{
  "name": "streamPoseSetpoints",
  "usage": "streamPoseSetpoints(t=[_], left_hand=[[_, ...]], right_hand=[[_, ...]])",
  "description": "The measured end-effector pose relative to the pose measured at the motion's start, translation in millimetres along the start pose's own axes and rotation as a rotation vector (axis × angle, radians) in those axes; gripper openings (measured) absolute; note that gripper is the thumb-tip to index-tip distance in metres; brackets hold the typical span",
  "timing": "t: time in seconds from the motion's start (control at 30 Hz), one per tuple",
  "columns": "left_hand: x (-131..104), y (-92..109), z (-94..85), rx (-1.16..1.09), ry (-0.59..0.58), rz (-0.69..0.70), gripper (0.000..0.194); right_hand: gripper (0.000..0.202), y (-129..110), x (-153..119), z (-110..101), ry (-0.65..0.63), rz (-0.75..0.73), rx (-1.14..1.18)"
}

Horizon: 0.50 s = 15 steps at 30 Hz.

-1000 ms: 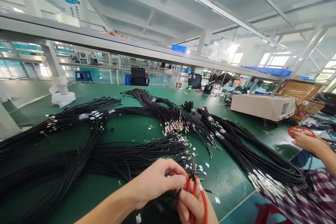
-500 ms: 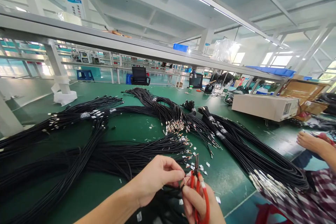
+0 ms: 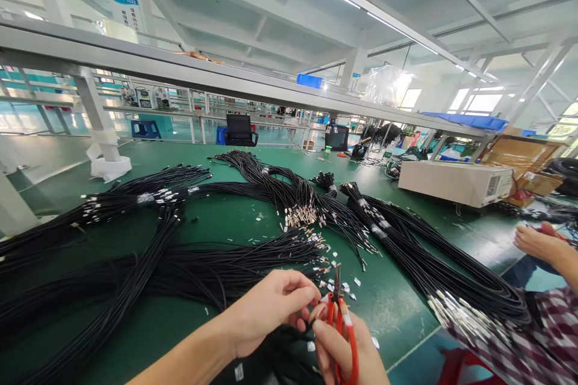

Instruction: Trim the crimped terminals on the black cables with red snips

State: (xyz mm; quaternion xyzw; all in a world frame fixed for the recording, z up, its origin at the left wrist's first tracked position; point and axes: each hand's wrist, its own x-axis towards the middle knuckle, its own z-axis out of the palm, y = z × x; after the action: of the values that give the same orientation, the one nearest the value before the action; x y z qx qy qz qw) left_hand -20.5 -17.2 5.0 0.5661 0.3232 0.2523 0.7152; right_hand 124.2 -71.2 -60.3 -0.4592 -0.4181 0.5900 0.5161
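Note:
My left hand (image 3: 271,305) is closed in a pinch close to my right fingertips; what lies between its fingers is too small to make out. Red-handled scissors (image 3: 353,350) are gripped in my right hand (image 3: 332,340), dark blades pointing up and away. The right thumb and forefinger also press together near my left fingertips. Under both hands, dark cables (image 3: 280,358) are partly hidden. Just beyond lies a bundle of black cables (image 3: 203,267) with small pale and coppery ends. Little white tags (image 3: 345,287) are scattered beside the blades.
More black cable bundles cover the green table (image 3: 235,216), one with silvery ends (image 3: 460,313) at right. A beige box-shaped device (image 3: 451,183) stands at back right. Another person's hand (image 3: 537,243) is at the right edge. A metal shelf beam (image 3: 217,75) crosses above.
My left fingers have shifted slightly and curled differently at the pinch; the thin pale strand seen there earlier no longer shows. The other person's hand has moved slightly right.

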Motion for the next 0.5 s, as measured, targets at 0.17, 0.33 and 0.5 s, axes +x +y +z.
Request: streamPoseSetpoints(t=[0.17, 0.33, 0.5], left_hand=[[-2.4, 1.7, -1.1, 0.070, -0.031, 0.009, 0.026], [-0.5, 0.5, 1.5, 0.028, 0.022, -0.011, 0.020], [1.0, -2.8, 0.2, -0.015, 0.035, 0.003, 0.020]], right_hand=[[0.049, -0.9, 0.5, -0.1, -0.025, 0.025, -0.118], [0.048, -4.2, -0.8, 2.3, 0.006, 0.039, -0.151], [0.047, -6.1, -1.8, 2.2, -0.009, 0.005, -0.123]])
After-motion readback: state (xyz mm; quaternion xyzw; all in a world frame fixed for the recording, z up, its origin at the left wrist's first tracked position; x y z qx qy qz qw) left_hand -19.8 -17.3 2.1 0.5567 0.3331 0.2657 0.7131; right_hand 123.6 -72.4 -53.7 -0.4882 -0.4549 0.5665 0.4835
